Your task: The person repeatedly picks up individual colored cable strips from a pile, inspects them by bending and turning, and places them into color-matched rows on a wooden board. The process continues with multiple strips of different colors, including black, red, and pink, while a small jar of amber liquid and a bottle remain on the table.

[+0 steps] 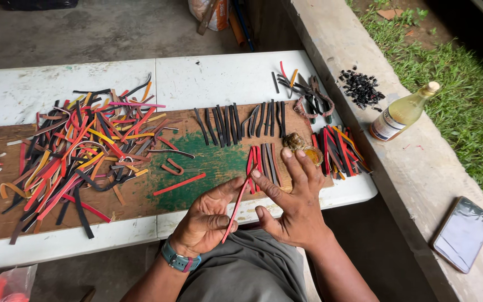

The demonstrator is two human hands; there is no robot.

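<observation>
Head view: red strip [235, 207] clenched in left hand [208, 218] grip, right hand [292, 204] released, fingertip against its upper end.

Between my hands and the big strip pile [79, 151] on my left, the green board patch [213, 162] lies mostly open, with one red strip [179, 184] across it. Black strips [236, 120] line the far edge; the small tin [312, 155] and sorted bundle [339, 148] crowd my right.

strip pile [79, 151] lies left on the board [208, 162]; bottle [401, 112] stands right on the ledge [420, 168].
</observation>
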